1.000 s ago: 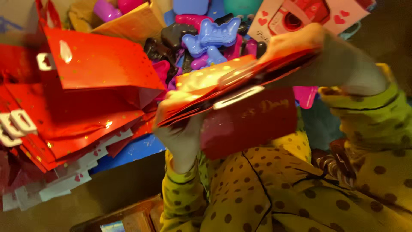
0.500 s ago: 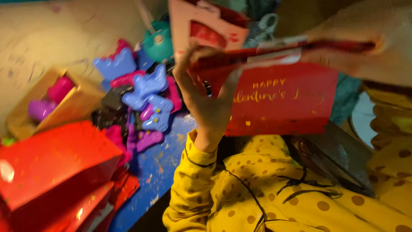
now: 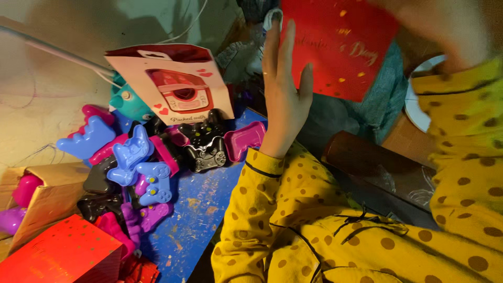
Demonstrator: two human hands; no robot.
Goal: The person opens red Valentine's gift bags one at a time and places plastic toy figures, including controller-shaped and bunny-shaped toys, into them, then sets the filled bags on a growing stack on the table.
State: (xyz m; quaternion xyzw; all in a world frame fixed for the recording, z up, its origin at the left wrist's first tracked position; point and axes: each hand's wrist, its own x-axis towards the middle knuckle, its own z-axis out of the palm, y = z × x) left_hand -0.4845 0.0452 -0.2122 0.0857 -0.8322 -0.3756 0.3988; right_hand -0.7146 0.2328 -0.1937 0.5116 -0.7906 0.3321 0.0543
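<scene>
A flat red paper bag (image 3: 340, 47) with gold lettering is held up at the top of the view. My right hand (image 3: 424, 23), blurred at the top right, grips its upper right corner. My left hand (image 3: 283, 99) is raised with straight fingers, lying flat against the bag's left edge, the thumb across the red paper. Both arms wear yellow sleeves with brown dots.
A blue table (image 3: 201, 209) carries a heap of plastic controller-shaped toys (image 3: 144, 167) in blue, black, pink and purple. A pink-and-white printed card box (image 3: 173, 84) stands behind them. A cardboard box (image 3: 42, 199) and red bags (image 3: 63, 254) lie at the left. A brown roll (image 3: 367, 157) lies at the right.
The view has swung left and down. The red bag has turned from edge-on to face-on and risen. My left hand has opened from gripping its underside to lying flat against it.
</scene>
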